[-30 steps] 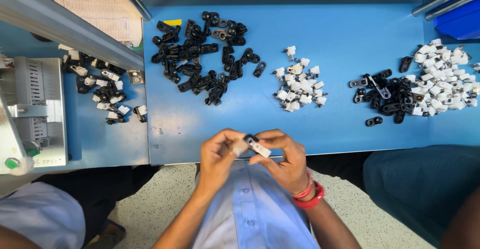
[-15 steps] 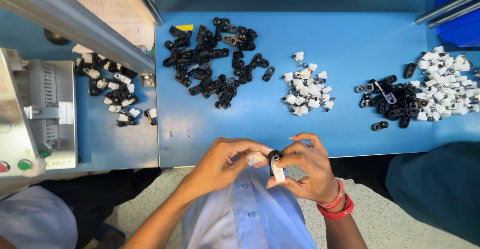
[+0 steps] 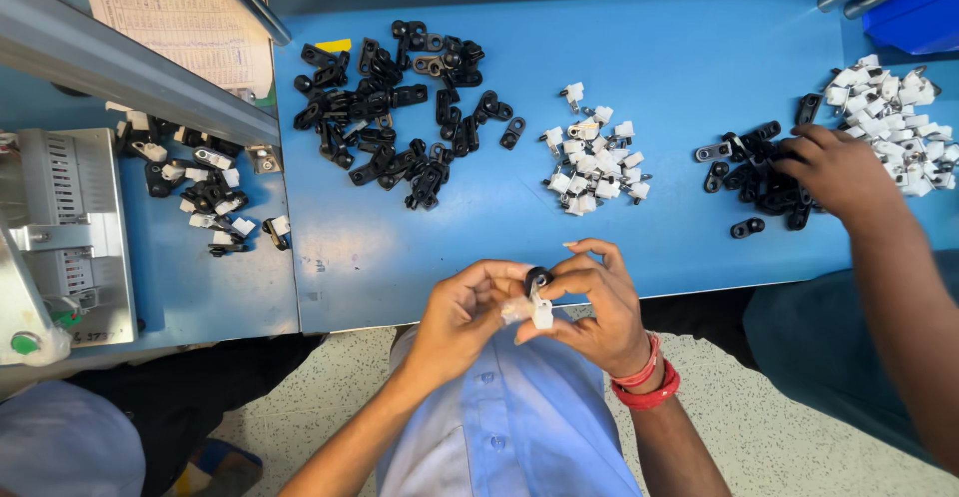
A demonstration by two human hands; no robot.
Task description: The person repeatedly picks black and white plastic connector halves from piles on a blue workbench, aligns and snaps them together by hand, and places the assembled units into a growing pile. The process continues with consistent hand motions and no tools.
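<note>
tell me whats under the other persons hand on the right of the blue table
The other person's hand lies on a pile of black clips on the blue table. Clips show around its fingers; any directly beneath the palm are covered.

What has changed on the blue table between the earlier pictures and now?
A co-worker's hand has come in from the right onto the right black pile. The left hand and right hand still hold the small black-and-white part together. The other piles lie unchanged.
</note>
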